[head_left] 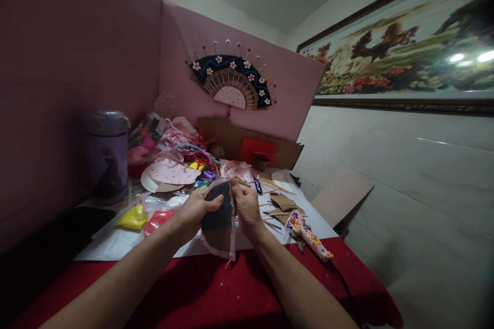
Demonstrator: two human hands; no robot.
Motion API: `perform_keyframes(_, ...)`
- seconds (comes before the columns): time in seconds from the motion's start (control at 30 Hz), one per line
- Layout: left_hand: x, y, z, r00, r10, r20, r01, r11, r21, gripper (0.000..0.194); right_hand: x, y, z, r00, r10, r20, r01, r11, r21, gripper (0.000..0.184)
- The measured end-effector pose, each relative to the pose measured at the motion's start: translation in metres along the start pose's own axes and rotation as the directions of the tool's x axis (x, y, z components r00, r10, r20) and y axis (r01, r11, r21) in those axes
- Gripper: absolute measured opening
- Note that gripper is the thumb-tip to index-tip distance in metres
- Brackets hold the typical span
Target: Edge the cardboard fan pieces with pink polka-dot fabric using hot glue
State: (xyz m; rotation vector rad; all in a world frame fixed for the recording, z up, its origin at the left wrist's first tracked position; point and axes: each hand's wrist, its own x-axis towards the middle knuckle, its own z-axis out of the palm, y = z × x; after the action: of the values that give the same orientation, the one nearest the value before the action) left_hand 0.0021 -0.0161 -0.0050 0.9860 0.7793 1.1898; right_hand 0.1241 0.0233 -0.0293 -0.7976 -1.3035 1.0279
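Observation:
A half-round piece of brown and dark cardboard [216, 240], edged with pink dotted cloth, is held upright between my two hands above the table's front. My left hand [198, 210] grips its left side, thumb lying across the dark face and the other fingers hidden behind. At the upper right edge, my right hand [247, 206] pinches the folded cloth strip [232, 231] against the board. The strip runs down the straight edge and its loose end hangs below. Just right of my right hand lie thin sticks and torn cardboard scraps [283, 202].
A flower-patterned glue gun [309, 234] with a black cord lies at right. Yellow [133, 217] and red [158, 221] packets, a dotted cloth piece [172, 172] and a purple canister [108, 159] are at left. A decorated fan [235, 76] hangs on the pink board behind.

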Motion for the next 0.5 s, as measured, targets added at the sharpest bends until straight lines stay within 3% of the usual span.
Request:
perform_keyframes(0.17, 0.003, -0.008, -0.001, 0.998, 0.055, -0.005, -0.054, 0.997, 0.054, 0.024, 0.0, 0.001, -0.002, 0.977, -0.212, -0.034, 0.202, 0.959, -0.198, 0.051)
perform_keyframes(0.3, 0.005, -0.013, -0.003, 0.997, 0.074, 0.011, -0.075, 0.994, 0.08, 0.026, -0.002, 0.003, -0.001, 0.946, -0.322, -0.039, 0.289, 0.889, -0.355, 0.047)
perform_keyframes(0.5, 0.006, -0.015, -0.004, 0.997, 0.069, -0.029, -0.064, 0.987, 0.151, 0.025, -0.007, 0.005, -0.002, 0.855, -0.517, 0.046, 0.409, 0.618, -0.671, 0.043)
